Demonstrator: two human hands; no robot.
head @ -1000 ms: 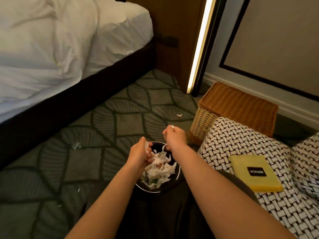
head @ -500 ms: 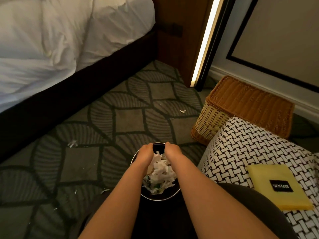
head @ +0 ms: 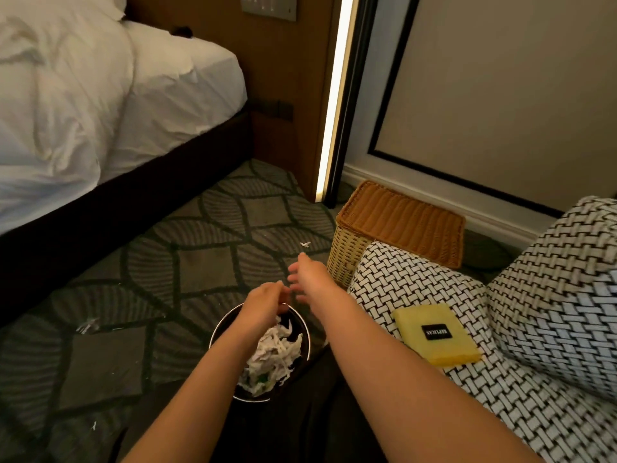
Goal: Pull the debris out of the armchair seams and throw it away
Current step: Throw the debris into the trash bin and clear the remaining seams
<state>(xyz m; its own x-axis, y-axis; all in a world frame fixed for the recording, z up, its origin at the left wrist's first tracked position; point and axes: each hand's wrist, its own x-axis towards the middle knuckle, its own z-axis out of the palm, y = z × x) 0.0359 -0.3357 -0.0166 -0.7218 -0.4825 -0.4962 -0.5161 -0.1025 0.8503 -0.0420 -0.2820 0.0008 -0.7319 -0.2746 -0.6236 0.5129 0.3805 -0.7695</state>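
Observation:
A round black waste bin (head: 217, 332) stands on the carpet below me, filled with white shredded paper debris (head: 277, 352). My left hand (head: 263, 304) hovers over the bin's far rim with its fingers curled downward; nothing shows in it. My right hand (head: 305, 277) is raised past the bin, blurred, fingers spread and empty. The black-and-white woven armchair (head: 417, 285) is to the right, with a yellow cloth (head: 437, 334) lying on its seat.
A wicker basket (head: 397, 225) stands behind the armchair's arm. A white bed (head: 100, 105) on a dark frame fills the left. Small paper scraps (head: 87, 325) lie on the patterned carpet, one (head: 305, 244) near the basket.
Both hands were pressed down into the debris in the bin; now they have lifted out, the right hand swinging up and forward with fingers spread. The view tilted upward.

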